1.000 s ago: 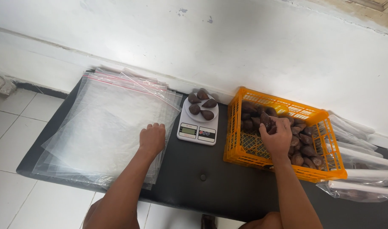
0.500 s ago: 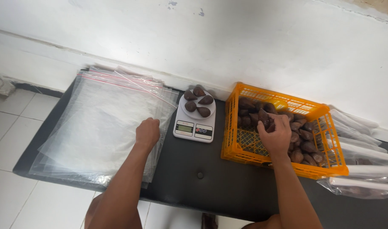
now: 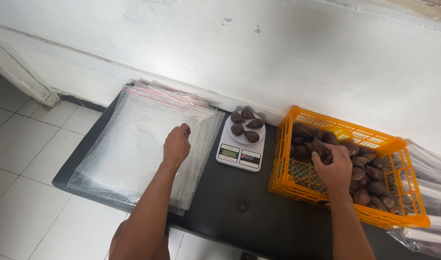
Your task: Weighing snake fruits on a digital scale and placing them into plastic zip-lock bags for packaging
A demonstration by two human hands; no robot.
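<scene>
My left hand (image 3: 176, 146) rests on the stack of clear plastic bags (image 3: 138, 144) lying flat on the black bench (image 3: 259, 216), fingers curled loosely together against the top bag. My right hand (image 3: 334, 169) is down in the orange crate (image 3: 297, 185), fingers closed around a dark brown fruit (image 3: 319, 147). Beyond, between bags and crate, a small white scale (image 3: 239, 155) carries four more of those fruits (image 3: 246, 126) near the wall.

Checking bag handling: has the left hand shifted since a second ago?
Yes. The left hand moved a little toward the wall along the stack of clear bags, staying left of the scale.
</scene>
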